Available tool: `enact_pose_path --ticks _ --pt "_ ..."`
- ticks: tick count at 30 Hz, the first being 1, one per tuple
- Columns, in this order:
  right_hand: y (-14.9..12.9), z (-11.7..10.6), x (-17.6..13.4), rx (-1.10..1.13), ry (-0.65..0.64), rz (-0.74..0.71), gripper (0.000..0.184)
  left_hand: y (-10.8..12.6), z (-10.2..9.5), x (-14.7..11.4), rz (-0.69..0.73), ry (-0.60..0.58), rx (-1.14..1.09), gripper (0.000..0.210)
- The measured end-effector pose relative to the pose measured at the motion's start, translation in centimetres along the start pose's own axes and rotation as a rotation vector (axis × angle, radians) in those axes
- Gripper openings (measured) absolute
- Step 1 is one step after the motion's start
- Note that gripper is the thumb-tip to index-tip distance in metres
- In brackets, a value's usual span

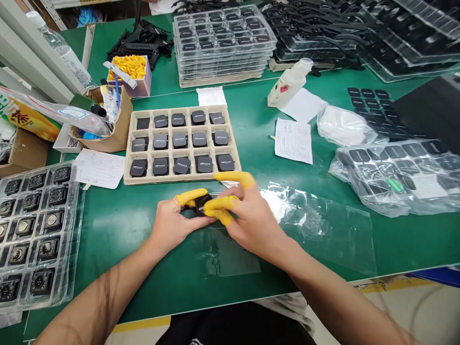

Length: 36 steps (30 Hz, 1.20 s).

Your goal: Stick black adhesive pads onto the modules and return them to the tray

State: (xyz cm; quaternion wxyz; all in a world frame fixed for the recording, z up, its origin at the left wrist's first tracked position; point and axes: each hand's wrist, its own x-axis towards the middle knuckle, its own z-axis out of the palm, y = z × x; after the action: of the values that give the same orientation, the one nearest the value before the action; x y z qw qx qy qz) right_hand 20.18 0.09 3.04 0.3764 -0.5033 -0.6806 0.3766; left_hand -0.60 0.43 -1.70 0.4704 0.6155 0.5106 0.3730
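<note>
A small black square watch case (202,204) is held over the table in front of me, partly covered by fingers. My left hand (172,220) grips it between thumb and a forefinger in a yellow finger cot. From the other side, my right hand (247,218) pinches at the case's edge with yellow-cotted fingertips, while another yellow-cotted finger stretches out above. Whether a smaller piece sits between those right fingertips is hidden. Just beyond the hands lies a beige tray (183,180) with rows of dark square watch units (179,140); its far-left pocket shows only a flat dark bottom.
A clear plastic tray of watch cases (68,273) lies left. Clear film (338,230) spreads under and right of my hands. Behind stand stacked clear trays (223,67), a box of yellow finger cots (131,67) and a white bottle (289,84). A bagged tray (398,191) lies right.
</note>
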Motion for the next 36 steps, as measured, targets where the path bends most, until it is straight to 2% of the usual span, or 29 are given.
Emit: enact_pose_path --ticks 2,4,6,7,8,10,12,14,16,19,22,24,26,28,29,31,32,33,36 --pt "0.5 -2.2 -1.3 0.112 0.055 0.056 0.014 0.0 0.0 0.1 -0.023 0.015 -0.034 0.053" --pt "2.1 -4.5 -2.7 0.166 0.103 0.235 0.024 0.0 0.0 0.2 -0.044 0.034 -0.051 0.053" --pt "4.1 -6.3 -3.6 -0.077 0.130 0.410 0.030 0.0 0.0 0.2 -0.038 0.040 -0.054 0.055" --pt "4.9 -6.8 -3.8 -0.248 0.149 0.438 0.029 0.0 0.0 0.2 -0.033 0.032 -0.053 0.056" --pt "5.5 -7.0 -3.7 -0.415 0.180 0.413 0.026 0.0 0.0 0.2 -0.033 0.023 -0.048 0.057" --pt "6.0 -6.8 -2.6 -0.635 0.257 0.236 0.019 0.1 0.0 0.1 -0.041 0.020 -0.036 0.058" --pt "6.0 -5.8 -0.8 -0.693 0.237 0.014 0.016 0.2 -0.1 0.0 -0.048 0.037 -0.035 0.059" --pt "6.2 -4.4 1.1 -0.645 0.145 -0.128 0.018 0.4 -0.1 0.0 -0.037 0.054 -0.047 0.060" --pt "6.8 -3.2 2.2 -0.597 0.097 -0.181 0.021 0.5 -0.1 0.0 -0.022 0.062 -0.059 0.060" --pt "7.9 -2.6 2.1 -0.645 0.148 -0.204 0.027 0.4 0.0 0.0 -0.011 0.069 -0.053 0.057" --pt "8.3 -3.7 1.0 -0.715 0.154 -0.185 0.023 0.3 0.1 0.1 0.002 0.073 -0.064 0.055" --pt "7.5 -5.0 0.6 -0.706 0.170 -0.141 0.016 0.3 0.2 0.1 0.015 0.078 -0.083 0.055" --pt "5.7 -5.7 0.6 -0.674 0.267 -0.129 0.007 0.3 0.3 0.1 0.030 0.078 -0.077 0.055" --pt "3.6 -5.4 1.0 -0.610 0.321 -0.244 0.010 0.3 0.3 0.0 0.047 0.076 -0.042 0.053" --pt "2.7 -4.7 1.3 -0.558 0.280 -0.346 0.013 0.3 0.3 0.0 0.057 0.077 -0.027 0.053" --pt "1.5 -3.0 2.1 -0.443 0.079 -0.559 0.011 0.3 0.2 0.0 0.074 0.074 -0.014 0.052" --pt "1.2 -2.1 2.5 -0.417 0.010 -0.616 0.008 0.3 0.2 0.0 0.071 0.064 -0.013 0.052" --pt "1.2 -1.3 2.8 -0.422 -0.014 -0.643 0.006 0.3 0.2 0.0 0.055 0.056 -0.017 0.053" --pt "1.8 -0.4 3.2 -0.509 0.103 -0.617 0.006 0.3 0.2 0.1 -0.015 0.068 -0.038 0.054"
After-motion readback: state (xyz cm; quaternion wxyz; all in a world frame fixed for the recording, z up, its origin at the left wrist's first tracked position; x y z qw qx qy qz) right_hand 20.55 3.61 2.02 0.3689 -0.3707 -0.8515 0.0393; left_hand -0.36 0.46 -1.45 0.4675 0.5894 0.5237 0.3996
